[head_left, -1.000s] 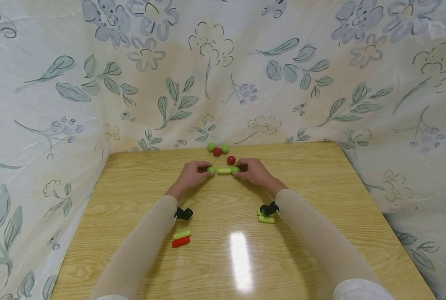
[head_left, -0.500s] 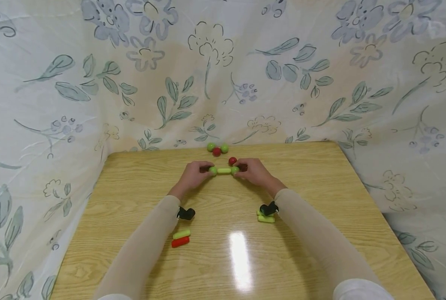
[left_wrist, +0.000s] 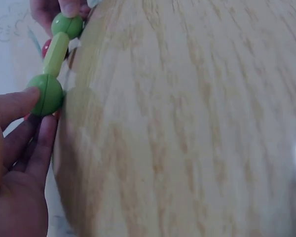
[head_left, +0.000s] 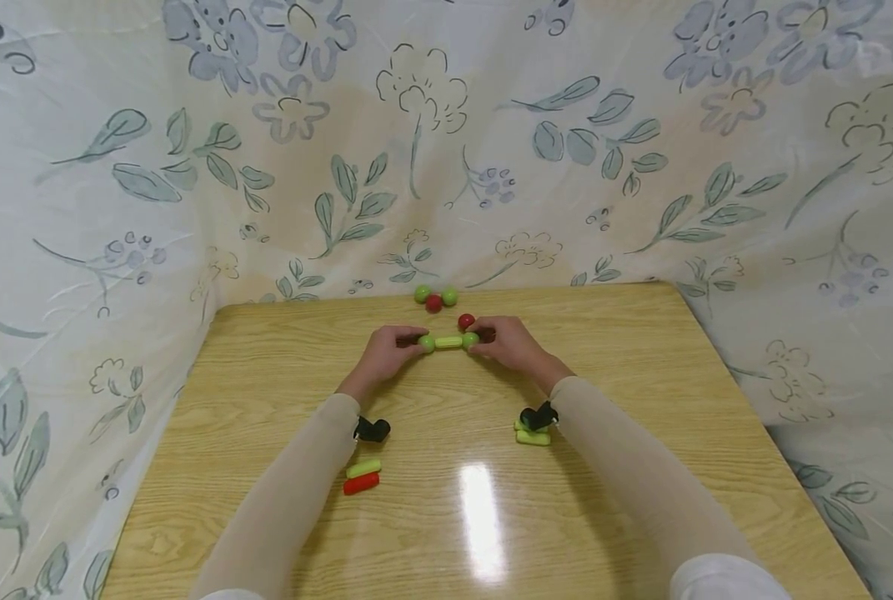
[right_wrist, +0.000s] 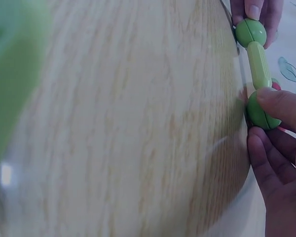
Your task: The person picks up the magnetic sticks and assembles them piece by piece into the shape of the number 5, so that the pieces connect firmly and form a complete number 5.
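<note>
Toward the back of the table, my left hand [head_left: 388, 350] pinches a green ball [left_wrist: 48, 95] between thumb and fingers. Opposite it, my right hand [head_left: 512, 343] pinches a second green ball [right_wrist: 262, 109]. A short yellow-green rod [head_left: 449, 342] spans the space between them, its ends meeting both balls, so the three form a straight dumbbell shape. In the left wrist view the rod [left_wrist: 55, 53] runs directly from ball to ball. A red ball [head_left: 465, 321] lies just behind, close to my right fingertips.
Two green balls and a red ball [head_left: 434, 304] cluster at the table's back edge. A yellow-green rod [head_left: 363, 468] and a red rod [head_left: 361, 483] lie by my left forearm. More yellow-green rods [head_left: 533, 437] sit under my right wrist camera. Floral cloth [head_left: 446, 167] hangs behind the wooden table [head_left: 604, 350].
My left hand has moved slightly right, bringing its green ball against the rod's left end and closing the gap. The nearby red ball has shifted a little right. My right hand has stayed put.
</note>
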Demonstrator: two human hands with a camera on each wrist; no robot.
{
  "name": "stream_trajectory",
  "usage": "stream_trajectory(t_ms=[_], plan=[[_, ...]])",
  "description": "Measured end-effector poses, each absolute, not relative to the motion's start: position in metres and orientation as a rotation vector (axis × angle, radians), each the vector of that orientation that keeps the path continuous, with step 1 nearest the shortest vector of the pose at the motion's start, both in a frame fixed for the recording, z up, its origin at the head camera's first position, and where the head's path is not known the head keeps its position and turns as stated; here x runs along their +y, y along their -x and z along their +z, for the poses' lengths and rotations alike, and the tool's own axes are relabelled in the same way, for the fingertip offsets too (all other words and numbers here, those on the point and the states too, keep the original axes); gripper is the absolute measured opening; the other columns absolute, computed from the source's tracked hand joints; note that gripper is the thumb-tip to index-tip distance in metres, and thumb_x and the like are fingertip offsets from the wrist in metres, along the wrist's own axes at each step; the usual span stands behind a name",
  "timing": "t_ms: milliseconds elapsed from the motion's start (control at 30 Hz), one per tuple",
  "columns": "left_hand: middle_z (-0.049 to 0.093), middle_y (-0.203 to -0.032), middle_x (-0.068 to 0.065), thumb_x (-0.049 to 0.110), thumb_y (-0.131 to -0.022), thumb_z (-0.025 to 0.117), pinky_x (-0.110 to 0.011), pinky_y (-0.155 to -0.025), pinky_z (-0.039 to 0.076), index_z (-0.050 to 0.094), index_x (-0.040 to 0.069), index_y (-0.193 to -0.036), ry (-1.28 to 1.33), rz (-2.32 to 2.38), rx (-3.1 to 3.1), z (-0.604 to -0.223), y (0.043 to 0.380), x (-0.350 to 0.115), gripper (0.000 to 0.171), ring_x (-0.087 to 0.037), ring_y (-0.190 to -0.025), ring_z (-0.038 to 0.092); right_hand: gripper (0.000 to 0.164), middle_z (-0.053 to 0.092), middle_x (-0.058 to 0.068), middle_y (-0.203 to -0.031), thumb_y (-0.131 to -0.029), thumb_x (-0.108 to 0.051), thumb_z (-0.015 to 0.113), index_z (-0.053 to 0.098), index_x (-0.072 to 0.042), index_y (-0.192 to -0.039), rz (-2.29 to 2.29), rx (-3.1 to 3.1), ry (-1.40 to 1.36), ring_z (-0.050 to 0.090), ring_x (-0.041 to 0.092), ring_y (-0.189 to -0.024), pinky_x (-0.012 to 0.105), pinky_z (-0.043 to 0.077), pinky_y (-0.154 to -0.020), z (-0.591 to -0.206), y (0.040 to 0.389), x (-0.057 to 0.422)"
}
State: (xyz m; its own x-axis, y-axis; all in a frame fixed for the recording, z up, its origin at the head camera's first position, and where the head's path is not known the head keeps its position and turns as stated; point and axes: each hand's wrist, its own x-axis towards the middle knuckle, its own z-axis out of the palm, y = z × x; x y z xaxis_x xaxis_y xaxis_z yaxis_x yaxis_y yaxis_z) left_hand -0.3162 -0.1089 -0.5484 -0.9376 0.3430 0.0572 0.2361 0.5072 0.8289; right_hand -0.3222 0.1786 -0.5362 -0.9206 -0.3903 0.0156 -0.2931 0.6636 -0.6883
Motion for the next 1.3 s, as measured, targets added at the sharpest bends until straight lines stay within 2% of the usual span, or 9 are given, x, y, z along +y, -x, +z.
stream_trajectory(t_ms=[133, 367, 533, 900, 1300], plan=[[0.074, -0.135, -0.01, 0.014, -0.101, 0.08, -0.042, -0.108, 0.053, 0.076, 0.006, -0.136, -0.472, 1.486, 2.575, -0.551, 0.317, -0.111, 0.036, -0.026, -0.123, 0.069, 0.028, 0.074, 0.004, -0.108, -0.096, -0.018, 0.087, 0.079, -0.011, -0.121, -1.111, 2.735, 0.558, 0.066, 0.021, -0.098, 0.038, 0.057, -0.088, -0.533, 0.321, 0.179], [0.074, -0.134, -0.011, 0.014, -0.101, 0.08, -0.041, -0.106, 0.054, 0.075, 0.005, -0.137, -0.451, 1.543, 2.518, -0.552, 0.317, -0.114, 0.038, -0.025, -0.117, 0.071, 0.031, 0.073, 0.003, -0.109, -0.095, -0.019, 0.088, 0.078, -0.011, -0.123, -1.117, 2.714, 0.549, 0.065, 0.021, -0.098, 0.037, 0.056, -0.087, -0.533, 0.323, 0.18], [0.074, -0.135, -0.01, 0.015, -0.102, 0.08, -0.04, -0.107, 0.053, 0.075, 0.006, -0.137, -0.452, 1.529, 2.512, -0.553, 0.319, -0.114, 0.037, -0.024, -0.12, 0.07, 0.037, 0.072, 0.003, -0.11, -0.094, -0.021, 0.089, 0.076, -0.012, -0.128, -1.123, 2.696, 0.527, 0.065, 0.021, -0.099, 0.036, 0.056, -0.086, -0.535, 0.324, 0.183], [0.073, -0.136, -0.011, 0.015, -0.103, 0.078, -0.04, -0.107, 0.054, 0.075, 0.006, -0.138, -0.461, 1.529, 2.5, -0.556, 0.32, -0.116, 0.036, -0.023, -0.12, 0.07, 0.04, 0.074, 0.007, -0.112, -0.096, -0.019, 0.086, 0.075, -0.004, -0.132, -1.153, 2.703, 0.52, 0.068, 0.023, -0.102, 0.041, 0.058, -0.09, -0.532, 0.319, 0.199], [0.073, -0.137, -0.012, 0.013, -0.102, 0.079, -0.039, -0.106, 0.054, 0.075, 0.005, -0.138, -0.448, 1.544, 2.488, -0.557, 0.319, -0.116, 0.036, -0.024, -0.119, 0.071, 0.04, 0.076, 0.01, -0.121, -0.098, -0.019, 0.084, 0.074, -0.002, -0.134, -1.184, 2.728, 0.544, 0.071, 0.026, -0.108, 0.047, 0.058, -0.098, -0.52, 0.306, 0.223]])
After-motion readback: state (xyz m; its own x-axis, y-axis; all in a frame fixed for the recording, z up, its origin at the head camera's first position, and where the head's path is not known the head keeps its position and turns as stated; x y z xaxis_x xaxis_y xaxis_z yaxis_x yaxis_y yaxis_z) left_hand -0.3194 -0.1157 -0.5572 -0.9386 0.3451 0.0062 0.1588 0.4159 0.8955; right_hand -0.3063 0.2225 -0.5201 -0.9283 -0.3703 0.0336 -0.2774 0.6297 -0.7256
